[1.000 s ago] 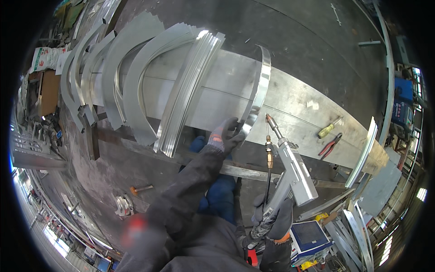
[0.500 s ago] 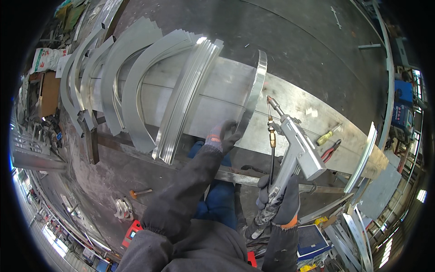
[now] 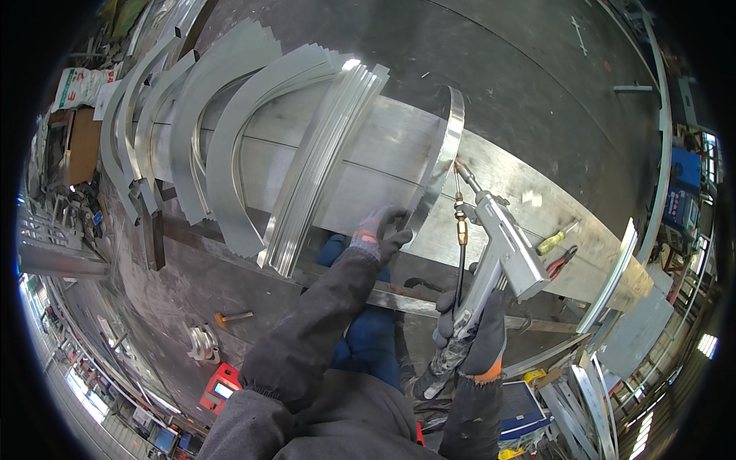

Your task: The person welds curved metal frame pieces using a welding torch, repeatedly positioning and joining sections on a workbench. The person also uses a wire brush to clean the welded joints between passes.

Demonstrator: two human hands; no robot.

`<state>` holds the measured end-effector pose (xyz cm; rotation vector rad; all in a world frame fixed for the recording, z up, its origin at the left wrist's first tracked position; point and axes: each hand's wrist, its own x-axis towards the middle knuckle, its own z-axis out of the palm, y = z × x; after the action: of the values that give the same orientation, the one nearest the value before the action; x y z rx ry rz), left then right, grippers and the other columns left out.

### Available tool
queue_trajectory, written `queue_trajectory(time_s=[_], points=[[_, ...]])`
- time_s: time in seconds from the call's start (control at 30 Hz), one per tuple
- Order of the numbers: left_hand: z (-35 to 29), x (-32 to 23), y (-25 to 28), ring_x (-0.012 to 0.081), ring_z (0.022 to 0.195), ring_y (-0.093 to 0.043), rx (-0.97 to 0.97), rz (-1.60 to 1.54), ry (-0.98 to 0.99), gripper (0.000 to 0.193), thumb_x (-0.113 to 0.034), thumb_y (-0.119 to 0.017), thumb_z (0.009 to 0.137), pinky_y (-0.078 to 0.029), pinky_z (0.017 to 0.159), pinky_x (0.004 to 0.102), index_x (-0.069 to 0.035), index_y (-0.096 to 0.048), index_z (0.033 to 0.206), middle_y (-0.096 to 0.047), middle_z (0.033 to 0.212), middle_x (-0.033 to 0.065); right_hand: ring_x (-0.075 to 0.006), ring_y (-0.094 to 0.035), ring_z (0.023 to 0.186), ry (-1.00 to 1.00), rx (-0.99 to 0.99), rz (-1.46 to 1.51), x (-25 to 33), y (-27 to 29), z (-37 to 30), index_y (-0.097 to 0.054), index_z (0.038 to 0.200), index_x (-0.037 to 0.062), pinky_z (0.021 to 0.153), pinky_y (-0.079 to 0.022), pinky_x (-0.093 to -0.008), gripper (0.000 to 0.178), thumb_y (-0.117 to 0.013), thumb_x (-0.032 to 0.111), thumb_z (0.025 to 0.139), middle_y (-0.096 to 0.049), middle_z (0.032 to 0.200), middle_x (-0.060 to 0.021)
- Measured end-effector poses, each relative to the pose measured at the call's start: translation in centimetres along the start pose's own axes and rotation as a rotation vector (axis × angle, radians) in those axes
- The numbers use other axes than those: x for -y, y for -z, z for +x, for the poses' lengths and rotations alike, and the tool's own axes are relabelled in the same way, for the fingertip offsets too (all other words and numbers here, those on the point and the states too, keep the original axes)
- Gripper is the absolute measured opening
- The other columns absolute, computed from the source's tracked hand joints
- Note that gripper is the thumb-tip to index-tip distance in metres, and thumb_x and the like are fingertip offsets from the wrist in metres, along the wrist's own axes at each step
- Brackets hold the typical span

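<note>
My right hand (image 3: 484, 337), gloved, is wrapped round the handle of a grey welding gun (image 3: 502, 249). The gun's copper-coloured nozzle points up and left, its tip right by the edge of a curved metal strip (image 3: 445, 157); whether they touch I cannot tell. That shiny strip stands on edge across a flat sheet-metal panel (image 3: 376, 184). At the strip's near end, my gloved left hand (image 3: 381, 232) pinches it between thumb and fingers. A black hose with a brass fitting (image 3: 461, 230) runs along the gun to its nozzle.
Left of the strip lie a stack of straight metal strips (image 3: 326, 165) and several curved sheet pieces (image 3: 230, 146). A yellow-handled screwdriver (image 3: 553, 241) and red-handled pliers (image 3: 562, 263) rest to the gun's right. A hammer (image 3: 232, 318) lies at lower left.
The gun's nozzle now appears closer to the curved strip, whose upper part has shifted right in view. Both hands keep their holds, and the view has shifted slightly.
</note>
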<state>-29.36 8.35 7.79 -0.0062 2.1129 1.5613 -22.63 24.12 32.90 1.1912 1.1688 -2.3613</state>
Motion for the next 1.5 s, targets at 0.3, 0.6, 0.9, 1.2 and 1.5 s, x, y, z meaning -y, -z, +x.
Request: queue_trajectory(time_s=[0.3,0.6,0.9,1.2,1.5], points=[[-0.2,-1.3,0.9,0.0331,0.120,-0.062,0.059,0.026,0.033,0.053,-0.034,-0.078,0.085,-0.050,0.103,0.0432,-0.009,-0.064,0.129,-0.068,0.125,0.0145,-0.0156,-0.059,0.059,-0.012,-0.024,-0.034,-0.4,0.7,0.0,-0.048,0.138,0.0031,0.050,-0.051,-0.0316,0.065,-0.042,0.060,0.107,-0.065,0.097,-0.0165],[0.0,-1.6,0.8,0.0332,0.122,-0.062,0.072,0.031,0.101,0.054,-0.033,-0.077,0.085,-0.049,0.103,0.0433,-0.008,-0.062,0.131,-0.066,0.128,0.0150,-0.0174,-0.056,0.050,-0.028,-0.067,-0.061,-0.2,-0.5,-0.5,-0.063,0.106,-0.0026,0.048,-0.047,-0.0296,0.075,-0.038,0.068,0.105,-0.060,0.065,-0.0086],[-0.1,-1.8,0.8,0.0323,0.119,-0.063,0.051,0.024,0.092,0.053,-0.031,-0.079,0.084,-0.050,0.103,0.0436,-0.008,-0.064,0.129,-0.068,0.123,0.0140,-0.0177,-0.056,0.051,-0.094,-0.071,-0.087,-0.7,0.3,-1.0,-0.064,0.103,-0.0024,0.049,-0.047,-0.0299,0.079,-0.036,0.072,0.103,-0.059,0.063,-0.0070],[0.1,-1.1,0.6,0.0324,0.120,-0.062,0.057,0.034,0.073,0.054,-0.032,-0.079,0.083,-0.049,0.104,0.0435,-0.008,-0.064,0.130,-0.067,0.125,0.0139,-0.0180,-0.058,0.052,-0.094,-0.092,-0.136,-1.3,0.6,-1.7,-0.064,0.103,-0.0029,0.049,-0.047,-0.0299,0.080,-0.038,0.073,0.102,-0.060,0.063,-0.0080],[0.1,-0.7,0.5,0.0324,0.121,-0.062,0.067,0.005,0.093,0.058,-0.033,-0.078,0.084,-0.049,0.105,0.0438,-0.008,-0.063,0.133,-0.067,0.127,0.0138,-0.0181,-0.057,0.052,-0.117,-0.124,-0.083,-2.0,0.3,-2.3,-0.063,0.106,-0.0032,0.049,-0.047,-0.0298,0.080,-0.037,0.072,0.102,-0.060,0.064,-0.0086]])
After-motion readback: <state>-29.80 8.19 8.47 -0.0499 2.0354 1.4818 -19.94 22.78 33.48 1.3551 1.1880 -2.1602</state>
